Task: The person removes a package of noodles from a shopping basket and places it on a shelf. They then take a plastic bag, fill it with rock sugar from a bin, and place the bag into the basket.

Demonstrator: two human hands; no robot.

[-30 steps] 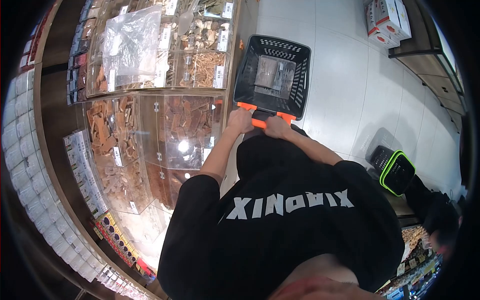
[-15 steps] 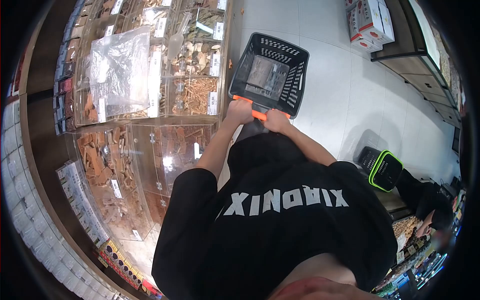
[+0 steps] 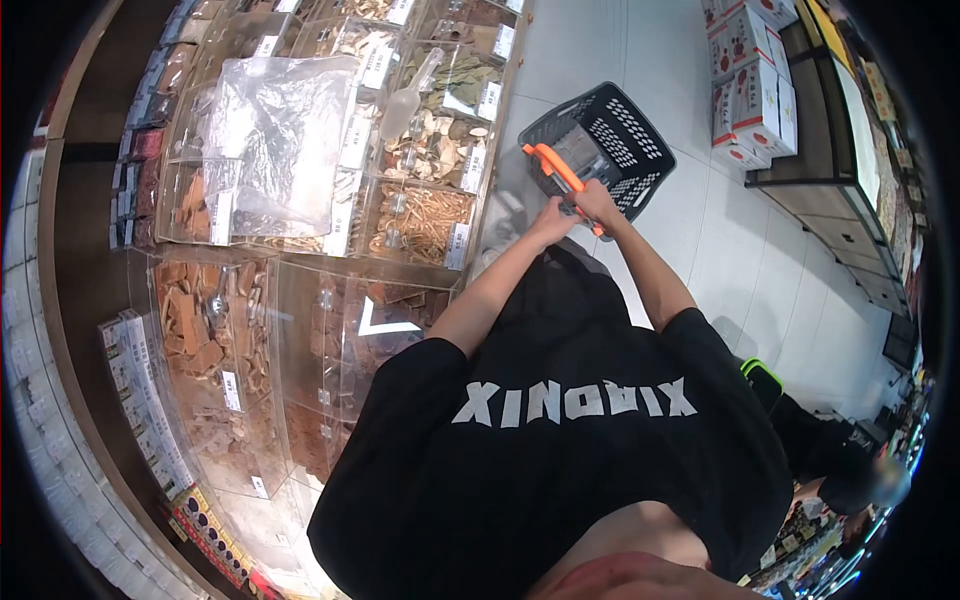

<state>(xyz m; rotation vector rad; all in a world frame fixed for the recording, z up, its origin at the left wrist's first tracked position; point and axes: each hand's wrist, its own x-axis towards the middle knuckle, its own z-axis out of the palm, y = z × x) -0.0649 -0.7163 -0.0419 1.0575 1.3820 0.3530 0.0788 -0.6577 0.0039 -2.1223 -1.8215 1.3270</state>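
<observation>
Ahead of me on the floor stands a black shopping basket [image 3: 645, 150] with perforated sides. Its orange handle [image 3: 553, 163] slants across the near side of the basket. My right hand [image 3: 597, 204] is closed around the lower right part of this handle. Close beside it, my left hand [image 3: 551, 220] is closed at a dark part of the handle, its fingertips partly hidden. The upper left end of the handle is free of both hands. Inside the basket lies a flat, clear-looking item [image 3: 578, 150], which I cannot make out fully.
Clear bins of dried goods [image 3: 425, 220] line my left, with a plastic bag [image 3: 280, 140] lying on top. White cartons [image 3: 755, 100] are stacked at the right beside a shelf unit [image 3: 840, 180]. Behind me at the right are another person [image 3: 835, 445] and a green-rimmed basket [image 3: 762, 380].
My left hand has left the handle's left end and come over beside my right hand. The handle now slants, and the basket appears turned and further right in view.
</observation>
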